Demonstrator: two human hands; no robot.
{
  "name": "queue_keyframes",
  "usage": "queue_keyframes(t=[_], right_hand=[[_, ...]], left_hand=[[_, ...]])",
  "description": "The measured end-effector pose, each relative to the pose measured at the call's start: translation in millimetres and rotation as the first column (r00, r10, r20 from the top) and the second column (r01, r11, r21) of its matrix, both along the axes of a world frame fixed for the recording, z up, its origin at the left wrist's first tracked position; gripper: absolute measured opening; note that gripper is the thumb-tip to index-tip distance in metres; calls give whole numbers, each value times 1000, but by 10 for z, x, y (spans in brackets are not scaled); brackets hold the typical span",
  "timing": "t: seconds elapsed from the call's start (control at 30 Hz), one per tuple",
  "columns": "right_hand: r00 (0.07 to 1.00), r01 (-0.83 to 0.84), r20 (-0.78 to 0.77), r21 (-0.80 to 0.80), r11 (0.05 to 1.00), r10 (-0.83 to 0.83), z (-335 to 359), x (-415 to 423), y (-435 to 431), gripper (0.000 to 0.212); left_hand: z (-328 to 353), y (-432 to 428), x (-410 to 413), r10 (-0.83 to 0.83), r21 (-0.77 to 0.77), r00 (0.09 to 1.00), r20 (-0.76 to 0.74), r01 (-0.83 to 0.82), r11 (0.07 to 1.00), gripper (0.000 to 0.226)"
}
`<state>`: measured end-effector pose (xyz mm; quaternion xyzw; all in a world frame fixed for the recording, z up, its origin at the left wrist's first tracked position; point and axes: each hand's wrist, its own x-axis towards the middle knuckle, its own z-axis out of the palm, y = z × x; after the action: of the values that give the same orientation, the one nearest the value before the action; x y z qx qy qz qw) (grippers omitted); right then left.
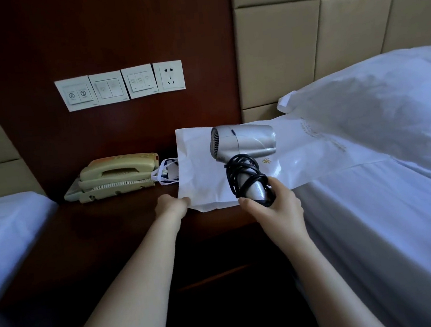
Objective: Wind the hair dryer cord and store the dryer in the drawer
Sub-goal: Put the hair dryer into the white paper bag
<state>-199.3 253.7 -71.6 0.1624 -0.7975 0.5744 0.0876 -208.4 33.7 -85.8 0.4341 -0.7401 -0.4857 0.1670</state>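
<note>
A silver hair dryer [244, 140] is held upright in the air, its black cord [242, 173] wound in loops around the handle. My right hand [273, 207] grips the bottom of the handle together with the cord. My left hand [172, 204] pinches the lower left corner of a white paper bag [199, 170], which lies across the dark wooden nightstand [95, 230] and onto the bed. The nightstand's drawer front [221, 275] below looks shut.
A beige telephone [115, 174] sits at the back left of the nightstand. Wall switches and a socket [169, 75] are on the wooden panel above. A white bed with a pillow [377, 107] lies to the right, another bed [3, 222] to the left.
</note>
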Motion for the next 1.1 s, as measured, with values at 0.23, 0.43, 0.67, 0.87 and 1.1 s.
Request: queue_keyframes(t=[0.23,0.43,0.67,0.87,1.1], right_hand=[[1000,-7,-22,-9,1000,6,6,106,-95,28],[997,-46,-58,21,999,47,22,240,-254,32],[987,-148,-58,10,989,148,46,514,-498,33],[970,-242,47,51,969,240,-10,698,-678,26],[947,-256,200,-7,967,252,-137,751,-660,19]], left_hand=[[296,-1,225,-121,12,853,-507,147,989,16],[498,-179,759,32,39,594,-804,-1,999,22],[207,-278,1355,224,185,505,-834,-126,975,14],[58,-79,1695,-95,364,953,-289,201,909,16],[106,-194,1992,-402,112,900,172,387,915,40]])
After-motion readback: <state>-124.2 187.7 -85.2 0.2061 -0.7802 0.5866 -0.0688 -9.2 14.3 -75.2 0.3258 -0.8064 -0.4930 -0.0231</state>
